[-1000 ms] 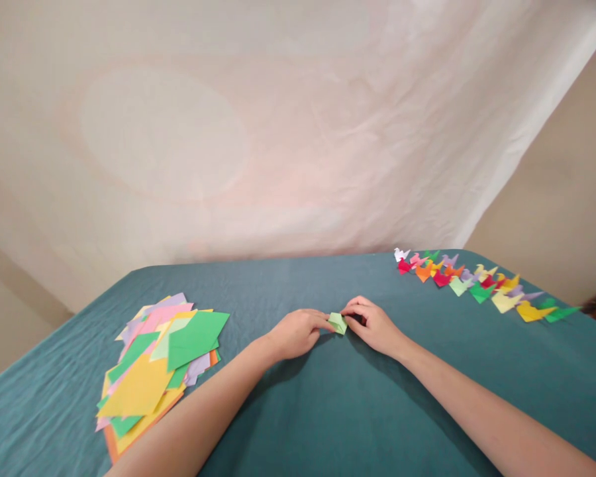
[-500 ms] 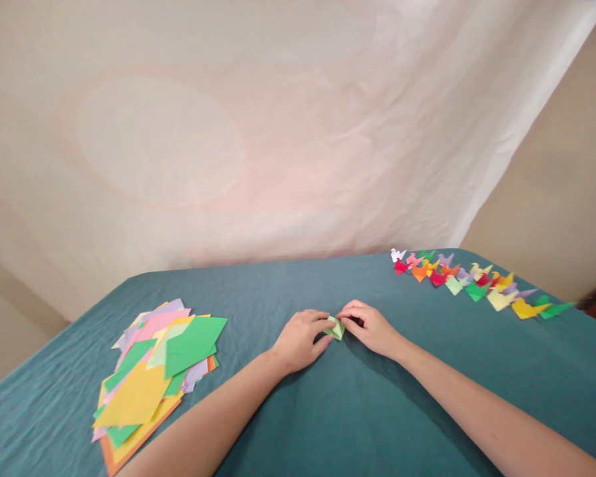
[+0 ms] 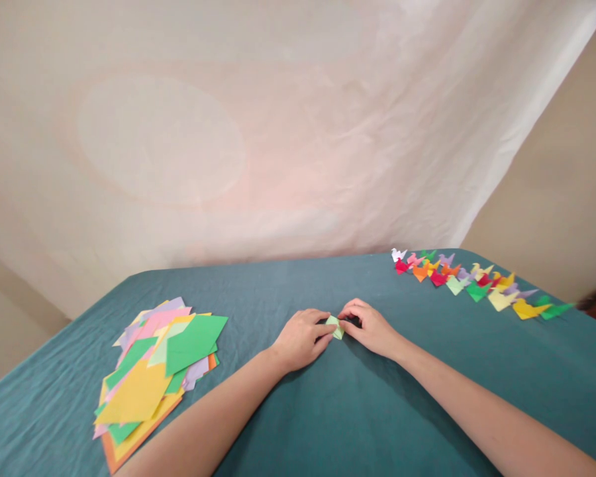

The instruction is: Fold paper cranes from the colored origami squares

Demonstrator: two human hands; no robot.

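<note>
A small piece of pale green origami paper (image 3: 336,326), folded, lies at the middle of the table between my two hands. From the left, my left hand (image 3: 304,339) has its fingertips closed on the paper's left side, pressing it near the cloth. On the other side, my right hand (image 3: 366,326) pinches the paper's right edge between thumb and fingers. My fingertips cover parts of the paper, so its full shape is hidden.
A loose pile of coloured paper sheets (image 3: 134,394) spreads over the left of the table. Folded paper birds (image 3: 501,299) in several colours stand in rows at the far right. A green cloth (image 3: 298,417) covers the table, and a pale sheet (image 3: 298,132) hangs behind it.
The pale green paper looks flatter and its facing folds have shifted. Both hands stay in nearly the same place, with the right fingers moved slightly along its edge.
</note>
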